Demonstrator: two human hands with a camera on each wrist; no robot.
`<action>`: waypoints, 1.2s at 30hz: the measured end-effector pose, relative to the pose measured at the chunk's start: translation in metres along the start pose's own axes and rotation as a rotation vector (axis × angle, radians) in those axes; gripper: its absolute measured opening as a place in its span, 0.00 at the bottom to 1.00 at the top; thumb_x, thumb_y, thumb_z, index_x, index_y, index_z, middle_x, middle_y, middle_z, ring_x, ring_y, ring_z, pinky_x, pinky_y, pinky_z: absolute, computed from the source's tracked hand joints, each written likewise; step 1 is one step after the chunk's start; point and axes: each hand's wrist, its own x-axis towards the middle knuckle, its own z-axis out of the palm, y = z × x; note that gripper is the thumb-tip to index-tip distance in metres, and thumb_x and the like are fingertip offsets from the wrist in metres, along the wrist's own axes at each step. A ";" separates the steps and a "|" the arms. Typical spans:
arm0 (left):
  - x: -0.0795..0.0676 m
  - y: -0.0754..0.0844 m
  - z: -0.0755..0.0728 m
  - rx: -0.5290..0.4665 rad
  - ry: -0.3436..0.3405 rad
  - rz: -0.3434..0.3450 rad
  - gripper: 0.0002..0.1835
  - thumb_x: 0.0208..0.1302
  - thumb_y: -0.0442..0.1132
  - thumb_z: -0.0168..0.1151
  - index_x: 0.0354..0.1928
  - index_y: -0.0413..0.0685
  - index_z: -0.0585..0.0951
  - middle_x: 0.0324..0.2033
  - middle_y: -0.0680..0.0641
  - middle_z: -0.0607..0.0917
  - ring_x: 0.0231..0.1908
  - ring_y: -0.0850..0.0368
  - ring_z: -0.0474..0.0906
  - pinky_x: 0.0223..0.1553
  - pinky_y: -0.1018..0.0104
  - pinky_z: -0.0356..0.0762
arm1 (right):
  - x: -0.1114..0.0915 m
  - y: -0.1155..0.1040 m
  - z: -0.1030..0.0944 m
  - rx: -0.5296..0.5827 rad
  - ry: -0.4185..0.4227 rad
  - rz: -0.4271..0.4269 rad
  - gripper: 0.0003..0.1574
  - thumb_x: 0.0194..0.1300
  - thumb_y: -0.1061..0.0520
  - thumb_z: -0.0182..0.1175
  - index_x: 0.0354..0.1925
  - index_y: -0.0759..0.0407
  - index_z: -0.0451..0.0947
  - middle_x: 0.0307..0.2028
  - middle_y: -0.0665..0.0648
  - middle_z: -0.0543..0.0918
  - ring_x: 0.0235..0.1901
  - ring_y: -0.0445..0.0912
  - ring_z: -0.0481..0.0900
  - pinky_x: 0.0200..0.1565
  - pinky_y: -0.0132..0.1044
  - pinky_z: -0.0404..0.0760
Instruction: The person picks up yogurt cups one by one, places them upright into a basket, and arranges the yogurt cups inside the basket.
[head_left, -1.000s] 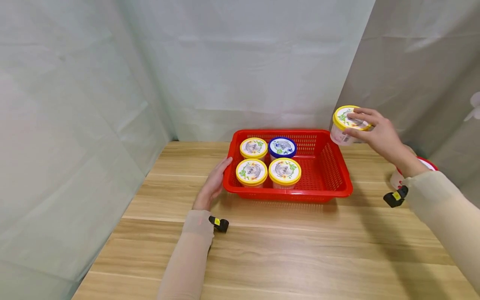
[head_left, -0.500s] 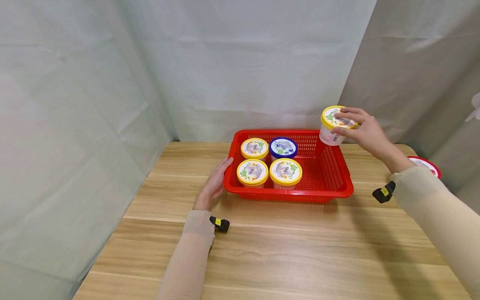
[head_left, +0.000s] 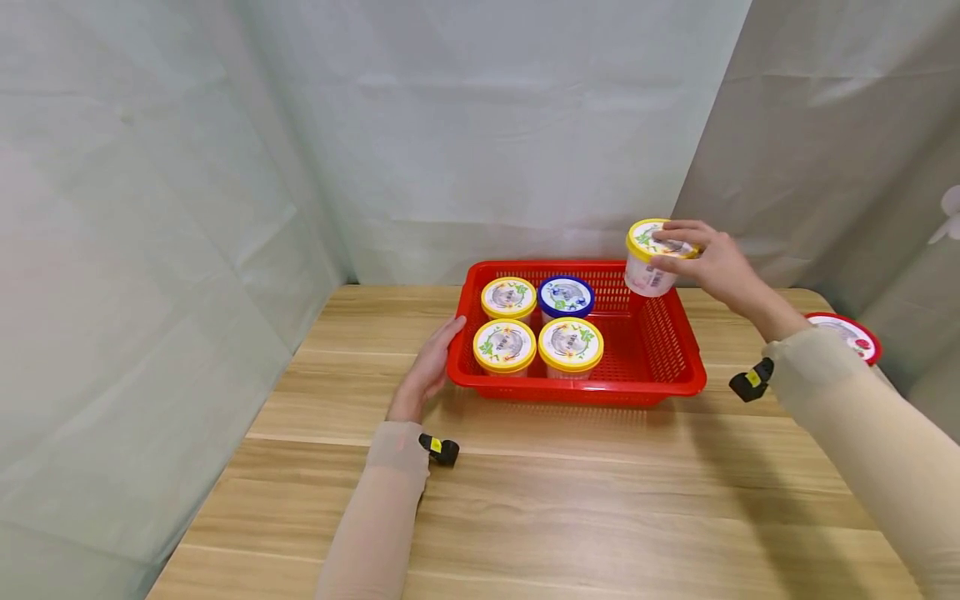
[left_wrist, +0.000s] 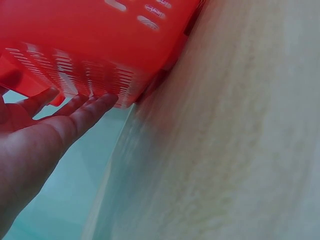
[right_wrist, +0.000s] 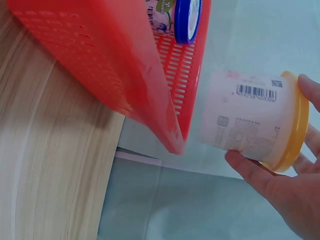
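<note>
My right hand (head_left: 722,268) holds a yellow-lidded tub (head_left: 647,277) by its top, thumb and fingers around the lid. The tub hangs nearly upright over the back right of a red plastic basket (head_left: 577,387). In the right wrist view, a barcode shows on the tub's pale side (right_wrist: 245,112). My left hand (head_left: 429,367) rests at the basket's left end, its fingers (left_wrist: 92,114) extended against the slotted outer wall. Inside the basket's left half stand a blue-lidded tub (head_left: 566,297) and three yellow-lidded tubs, one at the front left (head_left: 504,346).
A red-lidded tub (head_left: 847,333) stands at the right, partly behind my right sleeve (head_left: 832,375). The basket sits on a wooden table (head_left: 570,508). Pale cloth (head_left: 525,150) hangs behind the table and along its left side.
My right hand has carried the yellow-lidded tub left, from beyond the basket's right end to above its back right part. My left hand has stayed at the basket's left end.
</note>
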 end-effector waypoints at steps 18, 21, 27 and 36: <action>0.001 -0.002 0.001 -0.028 -0.015 0.007 0.32 0.84 0.53 0.41 0.82 0.50 0.57 0.74 0.43 0.68 0.69 0.50 0.68 0.70 0.55 0.70 | 0.011 -0.004 0.008 0.003 -0.124 0.053 0.40 0.74 0.44 0.63 0.74 0.61 0.68 0.77 0.68 0.59 0.69 0.66 0.60 0.59 0.54 0.80; 0.001 -0.002 0.002 -0.058 -0.027 0.010 0.32 0.84 0.52 0.41 0.82 0.49 0.55 0.75 0.42 0.66 0.70 0.49 0.67 0.70 0.56 0.70 | 0.012 -0.004 0.010 0.012 -0.130 0.060 0.39 0.74 0.44 0.63 0.74 0.61 0.68 0.77 0.68 0.59 0.68 0.66 0.61 0.61 0.60 0.78; 0.002 -0.002 0.001 -0.057 -0.016 0.004 0.32 0.84 0.53 0.41 0.82 0.50 0.55 0.75 0.42 0.66 0.70 0.49 0.67 0.71 0.54 0.69 | 0.015 -0.006 0.016 0.026 -0.126 0.067 0.39 0.74 0.43 0.63 0.74 0.61 0.69 0.76 0.68 0.60 0.69 0.66 0.59 0.64 0.64 0.74; 0.003 -0.002 0.001 -0.050 -0.013 0.003 0.32 0.84 0.54 0.42 0.82 0.51 0.57 0.73 0.43 0.68 0.69 0.50 0.68 0.70 0.55 0.70 | 0.021 -0.009 0.023 0.018 -0.149 0.104 0.39 0.73 0.43 0.64 0.73 0.61 0.71 0.76 0.69 0.61 0.69 0.67 0.59 0.65 0.67 0.70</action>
